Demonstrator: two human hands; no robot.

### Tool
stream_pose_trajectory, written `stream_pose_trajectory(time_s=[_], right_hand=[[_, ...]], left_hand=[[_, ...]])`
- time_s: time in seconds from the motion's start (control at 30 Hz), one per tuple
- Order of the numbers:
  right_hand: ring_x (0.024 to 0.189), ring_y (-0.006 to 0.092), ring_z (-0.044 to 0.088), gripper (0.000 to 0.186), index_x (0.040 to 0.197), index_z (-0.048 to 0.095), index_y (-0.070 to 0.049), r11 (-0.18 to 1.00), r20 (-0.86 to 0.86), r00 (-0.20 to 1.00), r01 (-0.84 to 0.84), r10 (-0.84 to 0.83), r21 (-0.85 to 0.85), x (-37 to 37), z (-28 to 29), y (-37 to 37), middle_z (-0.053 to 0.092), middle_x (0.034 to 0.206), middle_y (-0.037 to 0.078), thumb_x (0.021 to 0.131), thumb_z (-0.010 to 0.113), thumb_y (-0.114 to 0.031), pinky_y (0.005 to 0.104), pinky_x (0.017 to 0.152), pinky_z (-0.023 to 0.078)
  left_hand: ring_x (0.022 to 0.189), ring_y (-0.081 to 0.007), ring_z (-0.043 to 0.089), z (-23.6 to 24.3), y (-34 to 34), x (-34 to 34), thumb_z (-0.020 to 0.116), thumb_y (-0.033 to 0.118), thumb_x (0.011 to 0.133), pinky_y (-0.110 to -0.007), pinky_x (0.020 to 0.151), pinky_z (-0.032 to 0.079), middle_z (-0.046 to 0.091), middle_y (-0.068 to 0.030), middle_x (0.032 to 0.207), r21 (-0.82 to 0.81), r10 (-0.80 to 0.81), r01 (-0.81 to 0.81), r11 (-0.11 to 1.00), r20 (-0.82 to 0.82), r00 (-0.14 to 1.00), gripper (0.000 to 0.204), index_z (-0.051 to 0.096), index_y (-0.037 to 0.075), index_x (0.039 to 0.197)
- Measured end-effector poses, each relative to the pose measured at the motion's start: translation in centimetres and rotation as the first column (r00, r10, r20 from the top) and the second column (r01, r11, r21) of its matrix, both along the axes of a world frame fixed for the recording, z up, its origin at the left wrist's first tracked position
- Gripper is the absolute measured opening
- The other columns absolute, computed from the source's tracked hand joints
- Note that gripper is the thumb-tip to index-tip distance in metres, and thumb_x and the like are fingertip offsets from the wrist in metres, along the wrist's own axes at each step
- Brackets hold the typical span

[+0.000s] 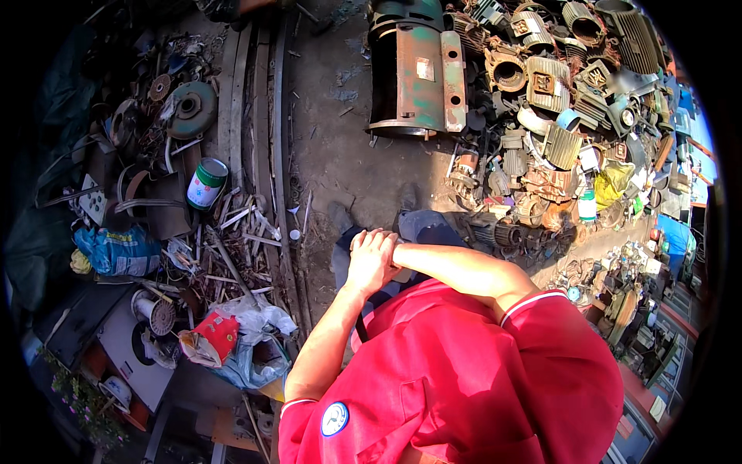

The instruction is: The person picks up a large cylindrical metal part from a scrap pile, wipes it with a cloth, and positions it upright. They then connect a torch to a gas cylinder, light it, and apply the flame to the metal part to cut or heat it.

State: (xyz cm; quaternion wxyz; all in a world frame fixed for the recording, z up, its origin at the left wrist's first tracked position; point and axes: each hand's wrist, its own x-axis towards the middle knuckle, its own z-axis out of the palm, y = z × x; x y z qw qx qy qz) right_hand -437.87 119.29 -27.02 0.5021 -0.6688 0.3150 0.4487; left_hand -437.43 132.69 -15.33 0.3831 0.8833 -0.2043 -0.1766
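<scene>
My left hand [371, 257] is clasped over my right hand [395, 252] at waist height, in front of my red shirt [464, 363]. Its fingers bend over the right one, whose own fingers are mostly hidden, as is anything inside them. Below the hands are my dark trouser legs [421, 226] and shoes [340, 217] on the dirty concrete ground [332, 155].
A rusty green metal casing [417, 100] lies ahead. Heaped motor housings [549, 85] crowd the right. Along the left run long rails [263, 131], with scrap sticks [243, 224], a paint can [207, 184], plastic bags [116, 247] and a red sack [212, 340].
</scene>
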Motion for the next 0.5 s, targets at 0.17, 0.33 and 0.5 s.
stream_pose_trajectory(time_s=[0.17, 0.33, 0.5], right_hand=[[0.112, 0.0318, 0.065, 0.038, 0.122, 0.063, -0.004, 0.970, 0.238, 0.941, -0.228, 0.241, -0.082, 2.1, 2.6, -5.5, 0.068, 0.121, 0.016, 0.095, 0.059, -0.031, 0.0394, 0.097, 0.051], [0.111, 0.0319, 0.065, 0.038, 0.121, 0.065, -0.005, 0.919, 0.369, 0.853, -0.275, 0.369, -0.284, 6.9, 3.1, -13.2, 0.070, 0.116, 0.015, 0.093, 0.060, -0.031, 0.0377, 0.099, 0.050], [0.117, 0.0336, 0.063, 0.039, 0.122, 0.065, -0.002, 0.872, 0.391, 0.839, -0.181, 0.378, -0.454, 11.3, 2.6, -21.2, 0.067, 0.123, 0.020, 0.095, 0.060, -0.031, 0.0394, 0.101, 0.049]], left_hand=[[0.137, -0.0346, 0.043, 1.9, -4.5, 0.7, 0.081, 0.033, 0.072, -0.050, 0.116, 0.030, 0.051, -0.0168, 0.141, -0.026, 0.034, -0.033, 0.999, 0.061, 0.998, 0.080, 0.050, 0.003, 0.139], [0.144, -0.0356, 0.035, -1.6, -8.1, 4.3, 0.075, 0.033, 0.083, -0.048, 0.119, 0.027, 0.041, -0.0191, 0.152, 0.212, -0.030, 0.039, 0.976, -0.043, 0.999, 0.080, 0.040, 0.001, 0.148], [0.144, -0.0345, 0.036, -10.6, -7.6, 12.6, 0.071, 0.033, 0.086, -0.049, 0.119, 0.029, 0.044, -0.0182, 0.150, 0.418, -0.197, 0.198, 0.887, -0.046, 0.979, 0.071, 0.045, 0.002, 0.144]])
